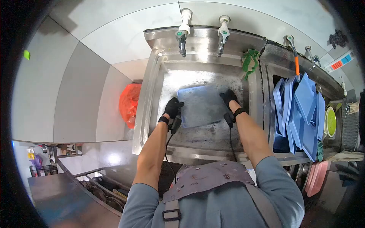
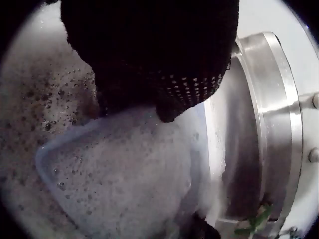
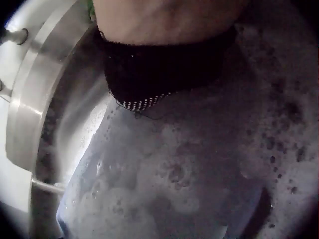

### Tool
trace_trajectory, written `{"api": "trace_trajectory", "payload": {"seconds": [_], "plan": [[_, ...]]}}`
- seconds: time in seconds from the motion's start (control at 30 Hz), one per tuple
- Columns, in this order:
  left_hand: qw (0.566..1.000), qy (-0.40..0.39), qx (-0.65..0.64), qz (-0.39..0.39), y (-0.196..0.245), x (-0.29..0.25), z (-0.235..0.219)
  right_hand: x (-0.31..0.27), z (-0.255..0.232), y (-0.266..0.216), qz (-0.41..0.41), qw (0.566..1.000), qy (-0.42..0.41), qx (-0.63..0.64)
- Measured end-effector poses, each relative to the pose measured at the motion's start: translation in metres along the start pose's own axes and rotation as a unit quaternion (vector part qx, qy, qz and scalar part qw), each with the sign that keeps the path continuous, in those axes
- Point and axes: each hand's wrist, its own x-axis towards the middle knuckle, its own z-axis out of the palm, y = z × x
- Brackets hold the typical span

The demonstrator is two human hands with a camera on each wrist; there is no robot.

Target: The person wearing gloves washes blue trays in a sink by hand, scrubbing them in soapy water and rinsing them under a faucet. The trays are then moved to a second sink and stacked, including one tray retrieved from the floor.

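Observation:
A blue rectangular tray [image 1: 201, 106] lies in the sink's soapy water, its surface veiled with suds. My left hand [image 1: 173, 108], in a black dotted glove, grips the tray's left edge. In the left wrist view, the glove [image 2: 154, 55] covers part of the rim, with one fingertip over the tray's face. At the opposite edge, my right hand [image 1: 229, 97], gloved alike, holds the tray near its far right corner. Seen from the right wrist, the glove [image 3: 164, 69] dips toward the cloudy water, which hides its fingers.
The steel sink [image 1: 150, 91] has two taps [image 1: 182, 38] at its back. Green netting [image 1: 250, 62] hangs at its back right corner. Several blue trays [image 1: 298, 114] stand stacked in the right basin, beside a green-and-white round container [image 1: 330, 121]. A red bag [image 1: 130, 104] sits left of the sink.

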Motion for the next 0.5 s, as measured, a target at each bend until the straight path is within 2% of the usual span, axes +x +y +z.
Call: {"api": "trace_trajectory", "payload": {"seconds": [0.03, 0.07, 0.1, 0.13, 0.17, 0.2, 0.23, 0.27, 0.3, 0.33, 0.37, 0.4, 0.43, 0.5], "plan": [[0.969, -0.063, -0.211, -0.113, 0.005, -0.004, -0.01, 0.002, 0.004, 0.005, -0.001, 1.0, -0.001, 0.0], [0.877, -0.122, -0.409, -0.218, 0.013, -0.008, -0.019, 0.002, 0.009, 0.012, -0.028, 0.999, 0.002, 0.044], [0.877, -0.122, -0.409, -0.22, 0.009, -0.011, -0.012, 0.002, 0.018, 0.02, -0.054, 0.995, 0.002, 0.088], [0.868, -0.117, -0.459, -0.149, 0.001, -0.013, -0.001, 0.014, 0.027, 0.02, -0.055, 0.995, 0.0, 0.087], [0.853, -0.11, -0.505, -0.075, -0.002, -0.013, 0.005, 0.033, 0.033, 0.015, -0.083, 0.996, -0.014, -0.028], [0.853, -0.108, -0.505, -0.074, 0.008, -0.017, -0.002, 0.043, 0.036, 0.011, -0.111, 0.983, -0.027, -0.143], [0.893, -0.109, -0.434, -0.039, 0.026, -0.021, -0.015, 0.034, 0.042, 0.008, -0.112, 0.983, -0.026, -0.143], [0.926, -0.109, -0.361, -0.003, 0.037, -0.025, -0.023, 0.014, 0.051, 0.002, -0.152, 0.98, 0.049, -0.119], [0.926, -0.108, -0.361, -0.003, 0.036, -0.025, -0.021, -0.002, 0.056, -0.01, -0.19, 0.969, 0.124, -0.094], [0.909, -0.121, -0.399, -0.01, 0.033, -0.023, -0.017, -0.019, 0.044, -0.033, -0.192, 0.969, 0.125, -0.095], [0.89, -0.132, -0.436, -0.016, 0.032, -0.022, -0.016, -0.043, 0.025, -0.065, -0.182, 0.972, 0.043, -0.142], [0.891, -0.13, -0.434, -0.015, 0.035, -0.024, -0.02, -0.06, 0.018, -0.089, -0.17, 0.967, -0.04, -0.187], [0.894, -0.128, -0.429, 0.008, 0.04, -0.026, -0.026, -0.071, 0.039, -0.094, -0.215, 0.963, 0.051, -0.156], [0.896, -0.13, -0.424, 0.034, 0.049, -0.029, -0.032, -0.079, 0.039, -0.113, -0.229, 0.963, -0.062, -0.126]]}}
